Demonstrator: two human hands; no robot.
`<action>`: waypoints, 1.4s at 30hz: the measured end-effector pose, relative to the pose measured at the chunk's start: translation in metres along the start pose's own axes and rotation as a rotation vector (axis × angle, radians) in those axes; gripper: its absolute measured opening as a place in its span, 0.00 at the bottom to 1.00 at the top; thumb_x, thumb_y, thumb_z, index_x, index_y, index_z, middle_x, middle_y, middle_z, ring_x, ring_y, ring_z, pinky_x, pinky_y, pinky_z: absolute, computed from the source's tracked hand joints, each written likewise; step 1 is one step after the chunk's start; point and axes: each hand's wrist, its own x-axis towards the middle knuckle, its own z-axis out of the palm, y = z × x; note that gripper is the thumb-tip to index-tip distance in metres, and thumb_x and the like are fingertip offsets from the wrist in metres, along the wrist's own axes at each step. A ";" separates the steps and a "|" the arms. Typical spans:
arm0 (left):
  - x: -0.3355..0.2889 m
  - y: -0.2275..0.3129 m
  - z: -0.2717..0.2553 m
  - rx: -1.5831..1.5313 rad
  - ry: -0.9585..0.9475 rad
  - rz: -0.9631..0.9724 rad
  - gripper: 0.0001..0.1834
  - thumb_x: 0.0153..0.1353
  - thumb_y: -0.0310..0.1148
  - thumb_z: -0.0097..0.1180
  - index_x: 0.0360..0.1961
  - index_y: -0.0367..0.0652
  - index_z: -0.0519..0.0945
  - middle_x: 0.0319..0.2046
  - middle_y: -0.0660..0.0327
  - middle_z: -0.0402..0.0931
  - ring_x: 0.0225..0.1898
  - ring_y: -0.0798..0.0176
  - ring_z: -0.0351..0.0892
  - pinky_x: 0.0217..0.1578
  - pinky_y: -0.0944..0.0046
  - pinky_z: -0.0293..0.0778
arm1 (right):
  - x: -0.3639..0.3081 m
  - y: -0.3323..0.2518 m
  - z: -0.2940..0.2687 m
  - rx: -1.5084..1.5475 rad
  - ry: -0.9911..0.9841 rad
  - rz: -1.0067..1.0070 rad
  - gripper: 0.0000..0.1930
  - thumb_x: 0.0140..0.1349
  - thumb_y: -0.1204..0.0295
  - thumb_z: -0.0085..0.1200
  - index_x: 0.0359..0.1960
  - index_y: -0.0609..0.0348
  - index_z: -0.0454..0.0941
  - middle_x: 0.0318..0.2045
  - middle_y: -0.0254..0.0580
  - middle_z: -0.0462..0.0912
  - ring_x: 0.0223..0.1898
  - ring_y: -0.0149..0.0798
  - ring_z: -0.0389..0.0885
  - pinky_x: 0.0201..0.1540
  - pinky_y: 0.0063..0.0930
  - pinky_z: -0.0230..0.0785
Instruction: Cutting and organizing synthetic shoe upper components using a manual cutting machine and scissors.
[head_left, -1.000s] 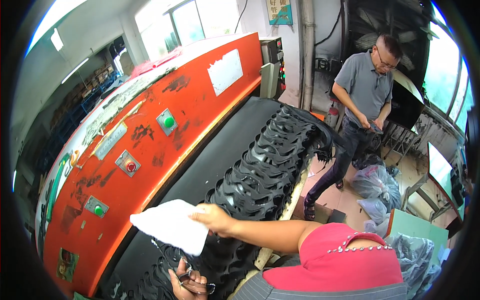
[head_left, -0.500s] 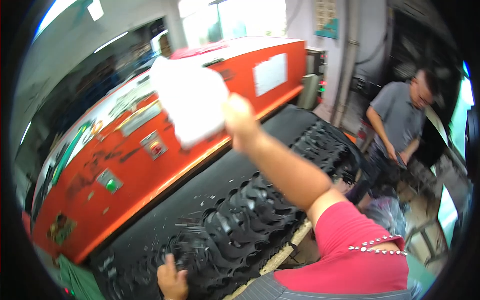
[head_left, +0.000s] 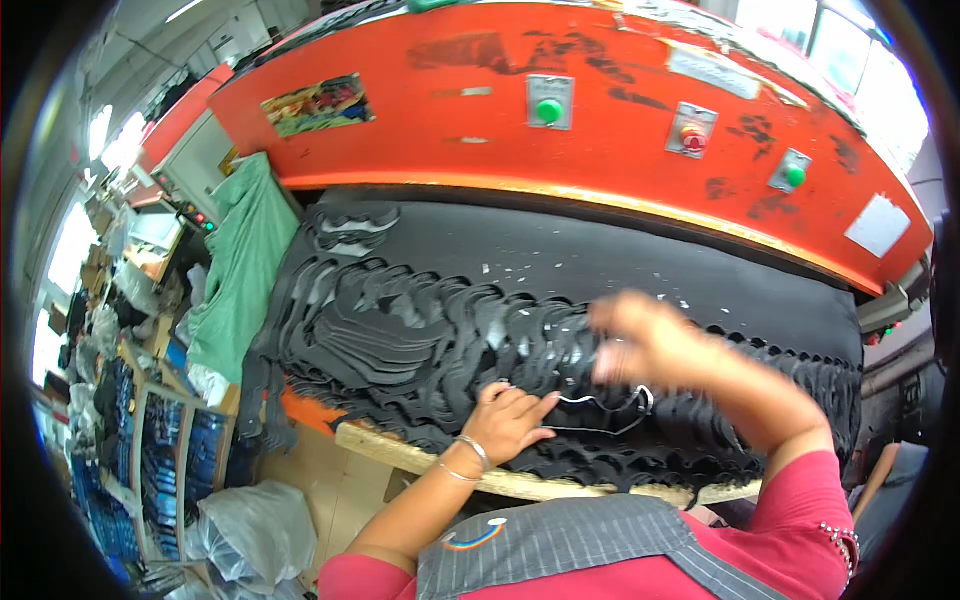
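Note:
A thin silver metal outline [head_left: 642, 418], looking like a cutting die, lies on the cut black sheet material [head_left: 480, 330]. My left hand [head_left: 508, 425], with bangles at the wrist, is at the die's left end, thumb and forefinger closed about it. Blurred by motion, my right hand [head_left: 645, 345] hovers just above the die's right part, its thumb and fingers apart and nothing seen between them. Rows of curved cut-outs mark the sheet. A stack of curved black pieces [head_left: 375, 345] sits to the left of my hands, with a smaller pile [head_left: 350, 228] beyond it.
A long orange machine beam [head_left: 420, 130] with green and red buttons spans the far side. Along the near edge runs a wooden strip [head_left: 400, 455]. At left are a green cloth [head_left: 240, 275], a shelf of blue items [head_left: 160, 470] and a clear plastic bag [head_left: 255, 535].
The view has swung left along the machine. My right hand was raised with a blurred white thing; now that thing is gone from it and the hand is low over the die.

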 end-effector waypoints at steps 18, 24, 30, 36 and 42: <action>-0.014 -0.426 -0.089 0.129 -0.099 -0.510 0.23 0.49 0.46 0.64 0.47 0.49 0.82 0.40 0.60 0.77 0.45 0.54 0.73 0.49 0.55 0.65 | 0.193 0.005 0.117 -0.077 0.041 0.260 0.34 0.48 0.51 0.64 0.49 0.67 0.71 0.40 0.54 0.73 0.43 0.55 0.75 0.46 0.39 0.69; -0.031 -0.457 -0.072 -0.063 0.122 -0.458 0.25 0.45 0.42 0.68 0.45 0.41 0.82 0.36 0.54 0.76 0.39 0.53 0.75 0.42 0.60 0.71 | 0.313 0.037 0.199 -0.198 -0.032 0.367 0.30 0.52 0.52 0.61 0.52 0.58 0.72 0.43 0.49 0.75 0.48 0.52 0.75 0.50 0.40 0.69; -0.033 -0.472 -0.070 -0.109 0.133 -0.471 0.25 0.45 0.43 0.68 0.43 0.41 0.82 0.34 0.55 0.77 0.39 0.53 0.75 0.41 0.59 0.71 | 0.349 0.052 0.244 -0.306 -0.077 0.428 0.32 0.50 0.51 0.62 0.53 0.56 0.73 0.45 0.47 0.75 0.50 0.50 0.74 0.52 0.41 0.66; -0.032 -0.483 -0.066 -0.052 0.122 -0.413 0.27 0.49 0.43 0.64 0.51 0.47 0.78 0.35 0.56 0.74 0.39 0.51 0.73 0.41 0.56 0.69 | 0.301 0.070 0.247 -0.347 0.172 0.494 0.48 0.43 0.49 0.67 0.66 0.51 0.58 0.59 0.51 0.67 0.63 0.48 0.62 0.65 0.47 0.45; -0.022 -0.489 -0.058 -0.109 0.105 -0.407 0.26 0.48 0.39 0.66 0.50 0.45 0.78 0.36 0.56 0.74 0.38 0.51 0.74 0.40 0.57 0.70 | 0.288 0.097 0.254 -0.178 0.286 0.597 0.47 0.40 0.48 0.68 0.63 0.53 0.63 0.58 0.51 0.70 0.66 0.43 0.59 0.66 0.45 0.44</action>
